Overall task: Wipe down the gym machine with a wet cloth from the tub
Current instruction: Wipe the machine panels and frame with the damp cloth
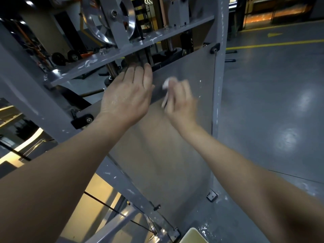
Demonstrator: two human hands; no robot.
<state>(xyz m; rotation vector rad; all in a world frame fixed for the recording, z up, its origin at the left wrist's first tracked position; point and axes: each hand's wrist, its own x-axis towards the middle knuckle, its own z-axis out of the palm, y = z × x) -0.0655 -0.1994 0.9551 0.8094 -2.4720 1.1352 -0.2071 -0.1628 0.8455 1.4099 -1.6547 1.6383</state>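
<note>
Wiping near the top of the grey panel on the gym machine, in the middle of the frame. Gripping a small white cloth in the right hand, curled round it and pressing it to the panel just under the top edge. Too blurry there for a good look at the fingers. Resting the left hand flat on the panel just beside the cloth, open and straight, reaching up to the top edge and holding nothing. Seems to be keeping the panel steady.

Showing only a corner of the pale tub at the bottom edge of the frame, right of the middle, on the grey floor. No view of the inside.

Probably only part way through the job. Cloth already out of the tub and on the machine. Spotted with white marks along the tall post at the right, the cross bar in the upper left and the slanted post lower down. Likely left to wipe: the lower panel, both posts, the bar, and maybe the shiny wheel at the top.
</note>
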